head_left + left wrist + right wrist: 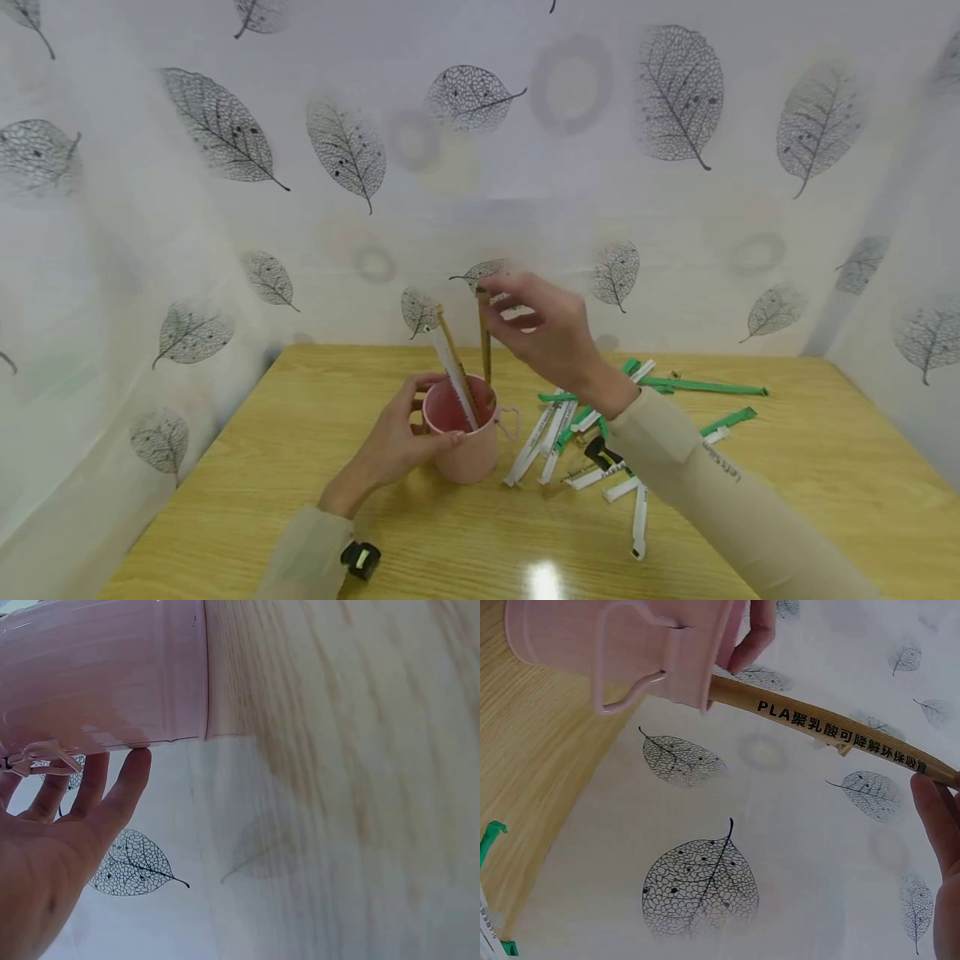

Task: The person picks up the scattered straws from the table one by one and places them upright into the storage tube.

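Observation:
My left hand grips a pink cup on the table, thumb at the near side and fingers round the left and far side. My right hand is raised above the cup and pinches the top of a brown paper-wrapped straw. The straw's lower end reaches inside the rim; black print runs along the brown wrapper in the right wrist view. A white-wrapped straw and another brown-wrapped straw lean in the cup. The cup's handle points right.
Right of the cup lies a loose pile of wrapped straws: white ones, green ones and some brown, partly under my right forearm. A leaf-patterned curtain hangs behind the wooden table.

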### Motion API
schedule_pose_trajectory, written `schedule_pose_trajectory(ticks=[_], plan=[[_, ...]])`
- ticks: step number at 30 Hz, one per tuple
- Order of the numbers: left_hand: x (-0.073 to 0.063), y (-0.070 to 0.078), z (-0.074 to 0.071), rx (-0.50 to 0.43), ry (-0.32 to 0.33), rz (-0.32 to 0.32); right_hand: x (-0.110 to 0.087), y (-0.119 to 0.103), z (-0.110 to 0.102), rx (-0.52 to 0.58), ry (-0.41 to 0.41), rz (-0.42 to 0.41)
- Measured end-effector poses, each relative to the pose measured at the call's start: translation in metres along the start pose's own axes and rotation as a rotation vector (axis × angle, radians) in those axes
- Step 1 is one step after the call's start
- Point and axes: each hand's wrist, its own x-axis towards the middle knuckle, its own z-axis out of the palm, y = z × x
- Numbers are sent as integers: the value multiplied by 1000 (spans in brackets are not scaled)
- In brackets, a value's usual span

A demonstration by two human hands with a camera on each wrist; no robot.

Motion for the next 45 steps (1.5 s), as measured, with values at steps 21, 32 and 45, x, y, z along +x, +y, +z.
schedule_pose_trajectory(ticks=[21, 32, 45], plan=[[1, 3, -1, 3, 11, -23, -46, 21, 25, 9, -151, 119], [0, 1, -1, 21, 9, -38, -56, 22, 27, 33, -184, 176], [1, 0, 1, 14, 2, -20, -61, 25, 4, -12, -258, 194]])
